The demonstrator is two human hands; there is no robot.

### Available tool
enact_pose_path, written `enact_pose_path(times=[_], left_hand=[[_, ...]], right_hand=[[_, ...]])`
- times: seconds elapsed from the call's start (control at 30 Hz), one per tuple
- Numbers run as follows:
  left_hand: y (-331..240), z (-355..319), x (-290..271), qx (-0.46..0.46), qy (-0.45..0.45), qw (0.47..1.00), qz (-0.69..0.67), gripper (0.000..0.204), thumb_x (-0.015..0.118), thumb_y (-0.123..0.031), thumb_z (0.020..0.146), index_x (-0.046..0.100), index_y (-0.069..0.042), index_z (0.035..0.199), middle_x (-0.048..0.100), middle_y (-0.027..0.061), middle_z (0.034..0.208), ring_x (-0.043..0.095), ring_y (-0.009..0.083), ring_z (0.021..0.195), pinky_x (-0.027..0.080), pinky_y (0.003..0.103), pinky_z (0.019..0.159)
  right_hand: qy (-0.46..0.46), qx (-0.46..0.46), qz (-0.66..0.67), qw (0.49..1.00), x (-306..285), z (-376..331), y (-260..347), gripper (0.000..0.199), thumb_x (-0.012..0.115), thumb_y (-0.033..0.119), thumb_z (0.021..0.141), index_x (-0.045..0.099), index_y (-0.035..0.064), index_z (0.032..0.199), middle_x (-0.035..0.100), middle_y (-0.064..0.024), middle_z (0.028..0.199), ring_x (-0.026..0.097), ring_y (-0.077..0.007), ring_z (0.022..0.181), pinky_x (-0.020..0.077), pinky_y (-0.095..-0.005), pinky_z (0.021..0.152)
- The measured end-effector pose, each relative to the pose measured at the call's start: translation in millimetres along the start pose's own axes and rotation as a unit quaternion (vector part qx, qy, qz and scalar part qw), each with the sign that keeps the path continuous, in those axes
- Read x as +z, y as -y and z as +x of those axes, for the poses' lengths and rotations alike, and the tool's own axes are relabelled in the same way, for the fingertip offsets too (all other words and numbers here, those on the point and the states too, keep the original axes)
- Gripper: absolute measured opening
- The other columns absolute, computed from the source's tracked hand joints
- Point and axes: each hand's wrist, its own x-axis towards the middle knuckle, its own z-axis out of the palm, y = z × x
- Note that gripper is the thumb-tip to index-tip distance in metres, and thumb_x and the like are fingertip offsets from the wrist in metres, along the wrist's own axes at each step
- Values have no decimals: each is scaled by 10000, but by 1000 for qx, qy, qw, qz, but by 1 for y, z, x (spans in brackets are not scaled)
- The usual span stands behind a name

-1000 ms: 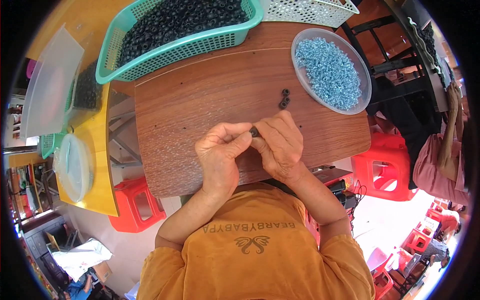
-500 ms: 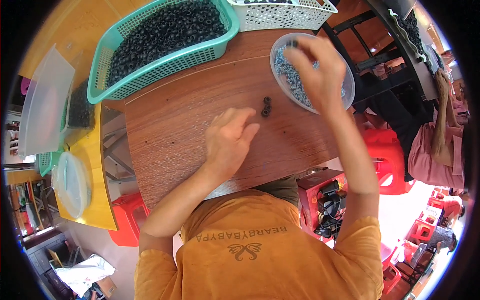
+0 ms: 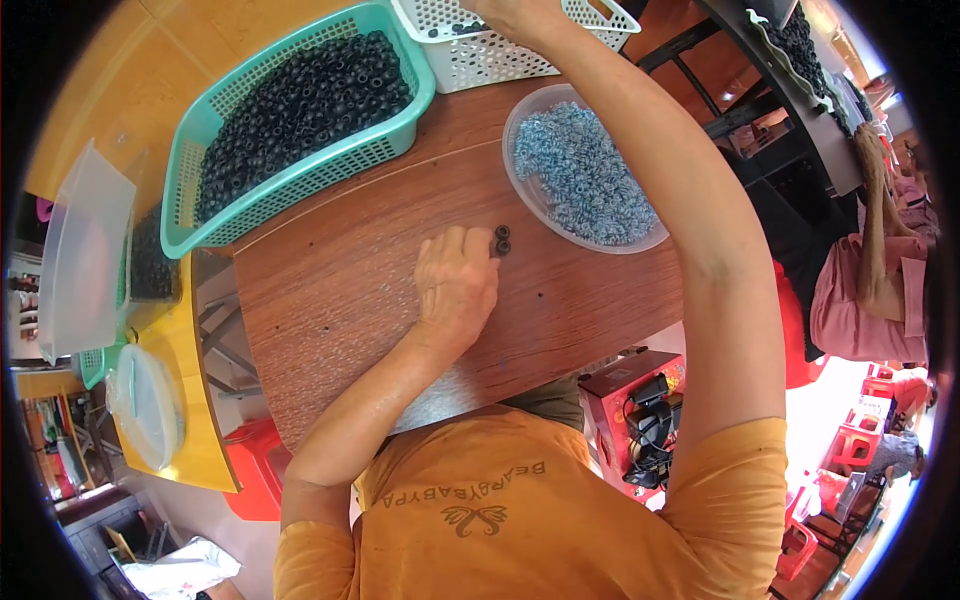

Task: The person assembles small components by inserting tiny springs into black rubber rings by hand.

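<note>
My left hand [image 3: 457, 278] is closed over the wooden table, its fingers curled against a few small black ring-shaped parts [image 3: 503, 241]. Round holes face up in two of them; the fingers partly cover the rest. At the top edge, my right hand [image 3: 522, 16] reaches over the white perforated basket [image 3: 490, 62], and its fingertips are cut off from view. A few black pieces show inside that basket. Below my right forearm stands a round clear tub [image 3: 527, 190] of small blue-and-silver coiled pieces [image 3: 585, 175].
A teal basket [image 3: 300, 187] heaped with black ring-shaped parts stands at the far left of the table [image 3: 370, 260]. Clear plastic containers [image 3: 85, 255] sit on a yellow table at left. To the right are a red box [image 3: 610, 400], red stools and another person's arm [image 3: 875, 220].
My right hand has moved from over the tub up to the white basket. My left hand has closed on the black parts that lay apart from it. The whole view has shifted slightly.
</note>
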Motion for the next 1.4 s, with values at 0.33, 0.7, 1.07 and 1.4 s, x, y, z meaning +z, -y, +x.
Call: enact_pose_path(times=[0.33,0.7,1.07,1.4], left_hand=[[17,-12,-60,-416,57,683,-598,174,627,74,761,631,31,929,666,138,884,604,172,689,488,275,652],[5,-31,-59,-421,51,583,-692,189,642,72,784,624,30,968,667,156,903,609,182,700,504,290,658],[6,-47,-61,-421,69,551,-717,157,626,19,838,622,31,994,669,171,897,623,180,691,498,278,645],[4,-52,-58,-438,62,558,-702,151,618,19,843,621,31,993,668,168,899,614,172,676,492,271,632]], right_hand=[[186,-53,109,975,-74,-162,-22,110,671,66,710,698,43,814,663,-154,787,626,-328,744,490,-412,693],[222,-161,4,962,-57,-179,-24,191,712,43,662,706,83,849,602,-91,792,557,-295,851,449,-402,748],[257,-112,77,957,-75,-181,-27,129,687,23,709,703,46,835,623,-98,789,577,-286,834,464,-394,732],[226,-106,59,967,-35,-173,-19,40,684,53,686,671,21,708,636,-163,747,603,-347,798,477,-447,700]])
